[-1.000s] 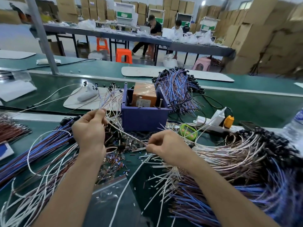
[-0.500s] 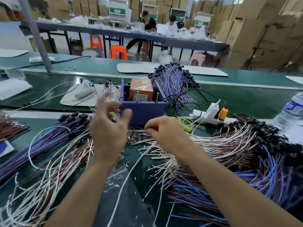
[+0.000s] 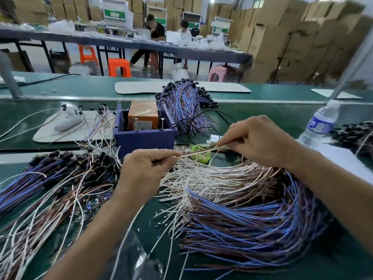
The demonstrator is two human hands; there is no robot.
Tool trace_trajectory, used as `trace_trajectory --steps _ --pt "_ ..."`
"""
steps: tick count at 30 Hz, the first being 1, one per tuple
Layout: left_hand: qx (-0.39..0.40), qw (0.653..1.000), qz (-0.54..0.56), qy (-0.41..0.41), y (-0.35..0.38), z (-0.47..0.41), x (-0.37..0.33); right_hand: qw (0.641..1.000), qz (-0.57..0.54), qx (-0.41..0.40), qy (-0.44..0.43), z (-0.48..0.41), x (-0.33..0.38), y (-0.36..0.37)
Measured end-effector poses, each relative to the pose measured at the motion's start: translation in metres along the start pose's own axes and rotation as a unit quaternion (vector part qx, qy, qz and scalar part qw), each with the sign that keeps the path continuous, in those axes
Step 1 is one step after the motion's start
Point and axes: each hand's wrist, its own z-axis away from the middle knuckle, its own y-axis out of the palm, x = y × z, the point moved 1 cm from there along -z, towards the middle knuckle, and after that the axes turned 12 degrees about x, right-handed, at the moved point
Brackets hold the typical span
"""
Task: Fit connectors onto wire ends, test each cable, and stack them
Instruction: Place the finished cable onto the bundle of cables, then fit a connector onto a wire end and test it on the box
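- Head view: left hand (image 3: 145, 170) pinched one end of a white wire (image 3: 198, 152).
- Right hand (image 3: 260, 142) pinched the same wire farther along, above the loose wire pile (image 3: 242, 201).
- Purple box (image 3: 145, 139) stood just behind both hands.

- No legible txt noted anywhere.
- Water bottle (image 3: 320, 126): blue label w/ white print, too blurred to be read.
- Orange box (image 3: 143, 115): white sticker, print too small.
- Green panels (image 3: 116, 14) at back: nothing made out.
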Motion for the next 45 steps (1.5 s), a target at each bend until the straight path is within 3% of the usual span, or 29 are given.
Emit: trace_trajectory --steps 4,10,13,16,21,27,32,36,39,45 --pt "0.075 0.989 -0.114 -0.057 0.027 -0.023 -0.006 0.996 0.061 0.017 0.059 0.019 -0.045 -0.010" --pt "0.120 0.978 -0.169 -0.034 0.095 -0.039 -0.010 0.971 0.188 0.056 0.134 0.030 -0.099 0.009" --pt "0.094 0.973 -0.212 -0.003 0.119 -0.037 0.000 0.961 0.208 0.067 0.170 0.036 -0.116 0.010" --pt "0.093 0.960 -0.265 0.017 0.129 -0.034 0.007 0.966 0.170 0.078 0.178 0.039 -0.118 0.014" --pt "0.102 0.971 -0.216 -0.030 0.115 -0.030 0.011 0.965 0.131 0.042 0.225 0.032 -0.092 0.030" --pt "0.002 0.965 -0.241 -0.099 0.039 -0.016 0.024 0.990 -0.021 0.073 0.122 -0.001 -0.010 0.074" --pt "-0.053 0.940 -0.260 -0.214 -0.029 0.010 0.050 0.991 -0.084 0.086 0.055 -0.039 0.049 0.117" --pt "0.025 0.925 -0.259 -0.275 -0.038 0.032 0.057 0.988 -0.120 0.055 0.075 -0.074 0.076 0.148" --pt "0.046 0.916 -0.297 -0.265 -0.028 0.040 0.063 0.975 -0.180 0.036 0.126 -0.093 0.086 0.168" --pt "-0.016 0.933 -0.314 -0.174 -0.027 0.045 0.070 0.977 -0.188 0.036 0.094 -0.092 0.087 0.192"
